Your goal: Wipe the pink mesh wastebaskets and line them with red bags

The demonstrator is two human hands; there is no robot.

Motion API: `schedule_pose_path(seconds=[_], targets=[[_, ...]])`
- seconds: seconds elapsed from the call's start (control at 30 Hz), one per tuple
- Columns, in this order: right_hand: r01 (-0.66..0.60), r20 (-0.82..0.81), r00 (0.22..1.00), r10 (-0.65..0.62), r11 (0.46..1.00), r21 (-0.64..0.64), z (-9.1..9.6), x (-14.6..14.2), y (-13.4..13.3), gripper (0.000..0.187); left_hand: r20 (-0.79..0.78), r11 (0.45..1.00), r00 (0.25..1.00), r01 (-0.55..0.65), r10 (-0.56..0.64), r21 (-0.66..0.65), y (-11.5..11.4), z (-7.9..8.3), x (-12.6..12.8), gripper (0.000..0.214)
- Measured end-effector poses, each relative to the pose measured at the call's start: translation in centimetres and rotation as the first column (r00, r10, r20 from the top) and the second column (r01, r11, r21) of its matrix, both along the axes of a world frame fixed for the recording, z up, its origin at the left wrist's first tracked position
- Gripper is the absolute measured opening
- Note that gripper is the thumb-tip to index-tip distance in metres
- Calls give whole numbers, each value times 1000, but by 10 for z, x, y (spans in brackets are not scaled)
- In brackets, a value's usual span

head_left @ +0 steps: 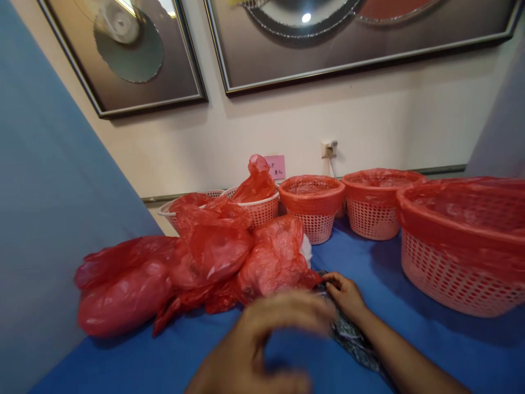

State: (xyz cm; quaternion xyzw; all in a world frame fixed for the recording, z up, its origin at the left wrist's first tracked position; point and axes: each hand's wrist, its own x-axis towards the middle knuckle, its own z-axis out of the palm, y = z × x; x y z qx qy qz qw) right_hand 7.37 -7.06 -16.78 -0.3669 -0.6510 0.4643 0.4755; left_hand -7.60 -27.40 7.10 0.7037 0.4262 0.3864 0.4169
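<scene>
My left hand is raised in the foreground, blurred, with its fingers curved and apart from the thumb and nothing between them. Further off, my right hand pinches at the stretched corner of a red plastic bag. A dark patterned piece, like cloth or a printed bag, lies beneath my right hand and forearm; its kind is unclear. Something white shows beside the red bag. To the left, more filled red plastic bags are heaped together.
Along the wall stand baskets with red liners: a middle one, another and a large one at right. White-rimmed baskets stand behind the bags. Blue cloth covers the table. A pink note and socket are on the wall.
</scene>
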Motion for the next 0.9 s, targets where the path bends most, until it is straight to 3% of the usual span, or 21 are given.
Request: schedule_pose_path(seconds=[0.03, 0.1, 0.17, 0.23, 0.3, 0.37, 0.47, 0.57, 0.67, 0.73, 0.8, 0.9], targets=[[-6, -8, 1000, 6, 1000, 5, 1, 0, -1, 24, -207, 980, 962, -154, 179, 129, 20, -4, -4, 51], [-11, -19, 1000, 11, 1000, 8, 4, -1, -1, 24, -495, 904, 782, -200, 380, 379, 61, -20, -13, 68], [-3, -17, 1000, 3, 1000, 0, 6, -1, -1, 25, -637, 866, 615, -163, 464, 473, 97, -44, -24, 76], [11, -8, 1000, -11, 1000, -6, 7, -1, -1, 25, -664, 847, 553, -165, 504, 506, 121, -71, -38, 49], [21, -5, 1000, -21, 1000, -8, 8, -1, 0, 25, -510, 755, 589, -299, 627, 584, 131, -93, -53, 20], [34, 0, 999, -34, 999, -14, 7, 0, 2, 26, -208, 593, 613, -532, 762, 604, 130, -107, -69, 14], [71, 20, 997, -70, 997, -30, 4, 3, 5, 32, 233, 337, 474, -826, 849, 452, 120, -117, -90, 13], [128, 56, 990, -127, 991, -25, 6, 5, 8, 48, 444, 217, 328, -934, 834, 283, 114, -120, -108, 16], [137, 102, 984, -149, 984, 112, 22, 0, 8, 58, 555, 161, 233, -971, 798, 176, 114, -120, -121, 19], [61, 178, 978, -107, 967, 246, 41, -12, 4, 64, 570, 166, 228, -973, 789, 160, 113, -118, -123, 19], [-73, 297, 954, -29, 942, 329, 61, -31, -3, 79, 530, 229, 311, -949, 789, 217, 109, -117, -119, 19], [-278, 446, 890, 91, 884, 374, 85, -68, -15, 108, 396, 398, 529, -840, 751, 369, 97, -116, -104, 17]])
